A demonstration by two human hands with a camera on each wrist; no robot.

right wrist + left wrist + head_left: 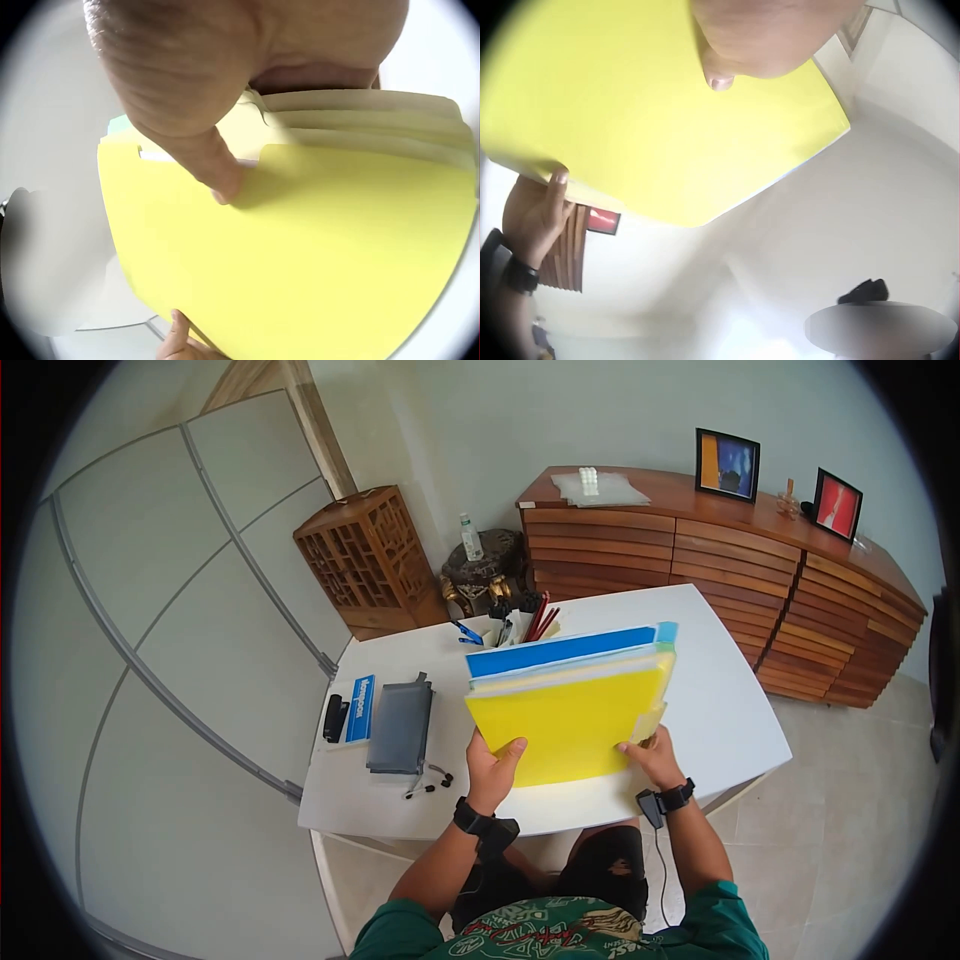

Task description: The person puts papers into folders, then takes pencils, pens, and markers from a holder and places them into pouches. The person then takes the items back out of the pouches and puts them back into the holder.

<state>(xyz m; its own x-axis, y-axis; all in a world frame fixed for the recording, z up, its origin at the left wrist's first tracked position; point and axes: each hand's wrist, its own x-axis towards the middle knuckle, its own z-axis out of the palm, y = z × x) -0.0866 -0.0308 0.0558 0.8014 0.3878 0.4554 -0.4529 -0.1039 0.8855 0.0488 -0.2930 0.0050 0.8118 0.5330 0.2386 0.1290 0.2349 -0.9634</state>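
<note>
Both hands hold a stack of file folders tilted up above the desk. A yellow folder (565,725) faces the person, with paler folders behind it and a blue folder (560,653) toward the back. At the lower left edge, the left hand (490,772) grips the stack with its thumb on the yellow face. The right hand (654,760) pinches the right edge, thumb in front and fingers hidden behind. In the right wrist view, several layered edges show behind the front yellow folder (315,240), and the right thumb presses beside a notch in its edge.
On the left of the white desk (735,720) lie a grey zip pouch (400,728), earphones (430,785), a blue-and-white box (359,708) and a black stapler (335,718). Pens and red pencils (543,620) stand behind the folders. A wooden cabinet (600,540) is beyond.
</note>
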